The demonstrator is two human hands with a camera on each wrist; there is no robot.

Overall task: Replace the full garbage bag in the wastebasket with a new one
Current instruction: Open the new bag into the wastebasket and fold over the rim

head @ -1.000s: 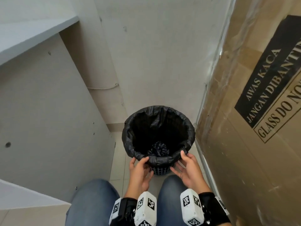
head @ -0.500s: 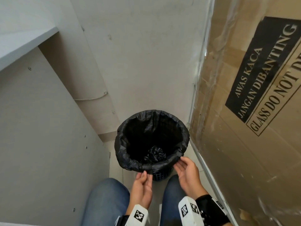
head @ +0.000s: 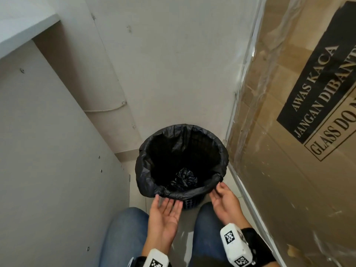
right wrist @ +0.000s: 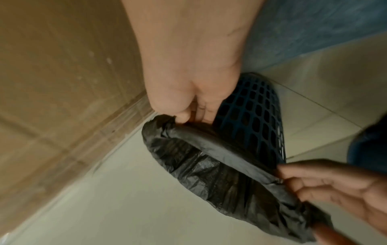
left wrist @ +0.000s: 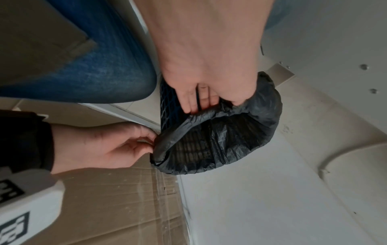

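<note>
A blue mesh wastebasket [head: 189, 204] stands on the floor in a corner. It is lined with a black garbage bag [head: 146, 170] whose hem is folded over the rim. A crumpled black bundle [head: 185, 177] lies at the bottom inside. My left hand [head: 165, 201] is palm up at the near rim, its straight fingers [left wrist: 199, 101] touching the underside of the hem. My right hand [head: 216, 190] is at the near right of the rim. Its thumb [right wrist: 181, 118] and curled fingers pinch the hem there.
A tall cardboard box [head: 289, 180] wrapped in plastic, with a glass warning label, stands close on the right. A white wall [head: 173, 74] is behind the basket and a grey cabinet panel [head: 48, 170] on the left. My knees in jeans [head: 123, 237] flank the basket.
Both hands were close together gripping the near hem. They have spread apart along the rim: the left has turned palm up with straight fingers, and the right has slid to the right.
</note>
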